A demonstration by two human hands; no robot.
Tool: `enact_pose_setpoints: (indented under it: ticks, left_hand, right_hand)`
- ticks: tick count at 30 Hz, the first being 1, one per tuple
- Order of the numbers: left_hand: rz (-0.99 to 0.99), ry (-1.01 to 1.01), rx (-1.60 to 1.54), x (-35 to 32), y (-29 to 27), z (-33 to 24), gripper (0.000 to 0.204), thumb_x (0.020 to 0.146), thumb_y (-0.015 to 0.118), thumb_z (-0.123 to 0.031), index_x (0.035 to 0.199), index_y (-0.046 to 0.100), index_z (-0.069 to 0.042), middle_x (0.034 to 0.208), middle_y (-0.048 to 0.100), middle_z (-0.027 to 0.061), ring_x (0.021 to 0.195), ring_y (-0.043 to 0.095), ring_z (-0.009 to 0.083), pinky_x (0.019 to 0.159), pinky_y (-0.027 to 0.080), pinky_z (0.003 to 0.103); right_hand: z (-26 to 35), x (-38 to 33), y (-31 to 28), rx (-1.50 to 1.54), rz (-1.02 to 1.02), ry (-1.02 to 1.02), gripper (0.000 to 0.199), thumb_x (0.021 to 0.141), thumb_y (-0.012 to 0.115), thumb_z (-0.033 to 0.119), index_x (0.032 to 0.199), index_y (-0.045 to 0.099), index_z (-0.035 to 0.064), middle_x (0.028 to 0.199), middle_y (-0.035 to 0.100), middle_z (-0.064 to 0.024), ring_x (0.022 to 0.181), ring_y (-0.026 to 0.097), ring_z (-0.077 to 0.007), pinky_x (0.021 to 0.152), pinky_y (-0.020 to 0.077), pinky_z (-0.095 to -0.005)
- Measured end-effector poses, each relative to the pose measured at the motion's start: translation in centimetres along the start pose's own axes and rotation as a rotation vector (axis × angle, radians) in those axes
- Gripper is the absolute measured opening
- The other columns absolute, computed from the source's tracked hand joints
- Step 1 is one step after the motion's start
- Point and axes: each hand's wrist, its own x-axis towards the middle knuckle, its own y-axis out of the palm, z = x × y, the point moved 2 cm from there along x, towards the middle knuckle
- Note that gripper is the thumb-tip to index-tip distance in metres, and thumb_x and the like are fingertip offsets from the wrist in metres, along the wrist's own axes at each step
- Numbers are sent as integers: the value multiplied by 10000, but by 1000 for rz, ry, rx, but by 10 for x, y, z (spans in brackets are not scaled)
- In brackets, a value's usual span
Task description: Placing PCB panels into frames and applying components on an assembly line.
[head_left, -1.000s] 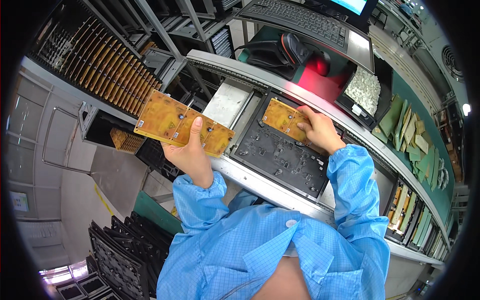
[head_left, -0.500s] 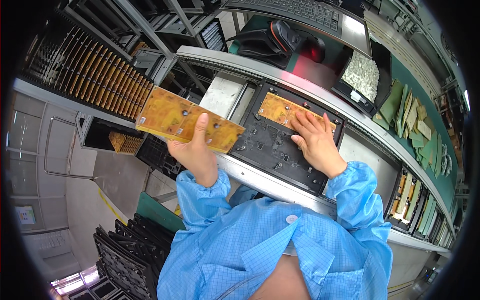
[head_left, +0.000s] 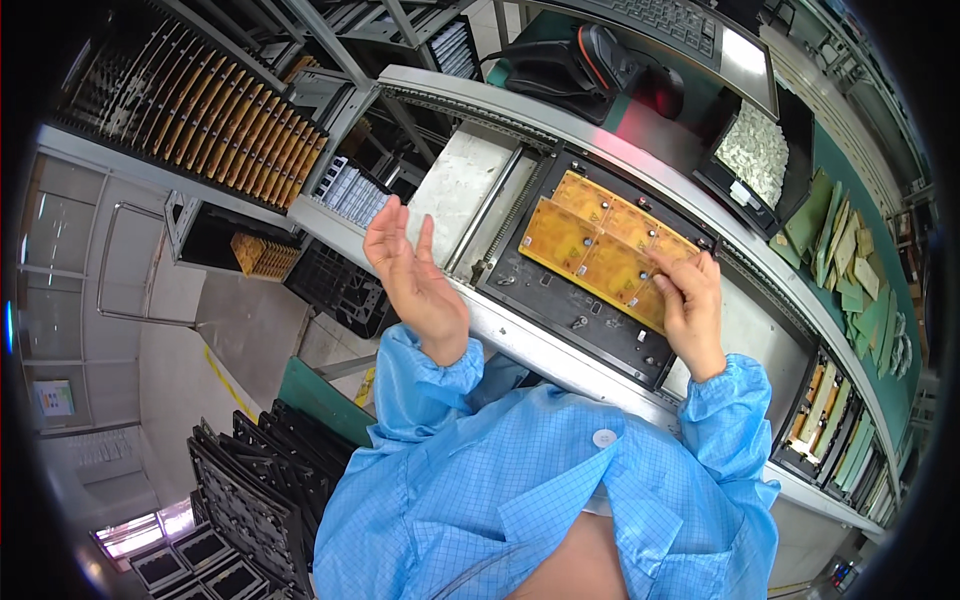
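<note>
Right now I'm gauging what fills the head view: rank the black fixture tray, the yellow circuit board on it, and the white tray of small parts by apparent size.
1. black fixture tray
2. yellow circuit board
3. white tray of small parts, though it lies farther off, so its rank is unsure.

Bare conveyor plate point(head_left: 470, 185) lies open left of the board-covered black fixture point(head_left: 560, 300).
</note>
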Motion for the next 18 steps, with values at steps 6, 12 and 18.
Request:
enact_pose_setpoints:
  ticks: [6,12,18]
  left_hand:
    - [439,235,549,6,7,-3,258,955,482,-155,1153,580,-23,1298,560,120,1281,437,288,1087,334,428]
    - [1078,398,869,54,29,50,256,813,723,-119,1063,728,-65,1033,658,98,993,587,276,863,489,365]
    - [1266,441,874,63,42,74,187,738,794,-133,897,763,-39,918,641,65,902,576,231,758,516,329]
  right_hand:
    - [5,-20,18,-43,73,-5,348,813,654,-3,1142,717,91,743,564,-43,807,464,-233,824,356,-345]
    - [13,-21,8,-75,79,-75,382,798,669,1,1169,702,88,733,564,-33,793,478,-232,832,358,-362]
    - [22,-27,6,-144,29,-127,400,776,672,10,1168,696,89,726,544,-34,782,487,-240,844,365,-380]
